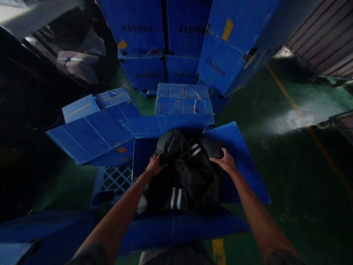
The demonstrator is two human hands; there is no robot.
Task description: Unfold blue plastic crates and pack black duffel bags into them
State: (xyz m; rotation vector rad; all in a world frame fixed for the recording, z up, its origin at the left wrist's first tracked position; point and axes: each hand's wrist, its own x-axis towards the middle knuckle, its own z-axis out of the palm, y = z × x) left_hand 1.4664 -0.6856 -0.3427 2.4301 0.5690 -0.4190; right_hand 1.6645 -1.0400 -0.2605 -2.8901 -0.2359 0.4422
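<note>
A blue box (193,224) stands before me with its flaps folded outward. Heaped in it are black garments (190,176) with pairs of white stripes and dark drawcords; a rounded, hood-like part lies at the far side. My left hand (156,165) is closed on the cloth at the heap's left, its fingertips partly hidden in the folds. At the far right corner, my right hand (225,160) pinches a dark folded piece (212,147) between thumb and fingers, above the right flap (239,165).
Stacked blue boxes (184,36) rise ahead, with a closed blue box (183,97) in front of them. A blue lattice pallet (117,178) lies at left on the green floor. Another blue box (16,250) is at lower left. Carts stand at far right.
</note>
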